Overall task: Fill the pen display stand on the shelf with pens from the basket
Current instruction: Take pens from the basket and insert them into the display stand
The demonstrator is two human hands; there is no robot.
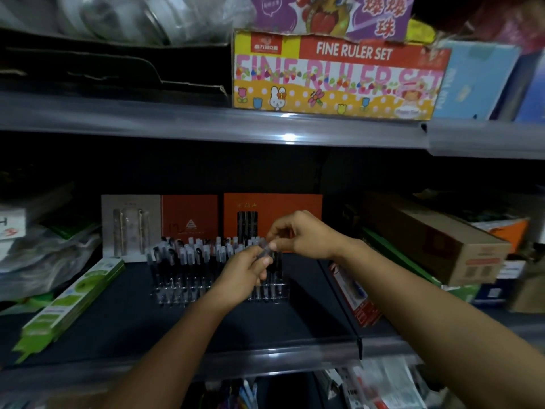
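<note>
A clear pen display stand [171, 290] sits on the dark middle shelf [118, 326], with several capped pens [188, 255] upright in it. Both hands meet above its right end. My left hand [244, 276] grips a pen [265, 250] from below. My right hand [300, 234] pinches the same pen's clear cap end from above. The pen is blurred and mostly hidden by my fingers. The basket is out of sight.
Orange pen boxes [271, 214] stand behind the stand. A green pack [73, 302] lies to the left, a red pack [354, 296] and a cardboard box [436, 243] to the right. A ruler set box [336, 75] sits on the upper shelf.
</note>
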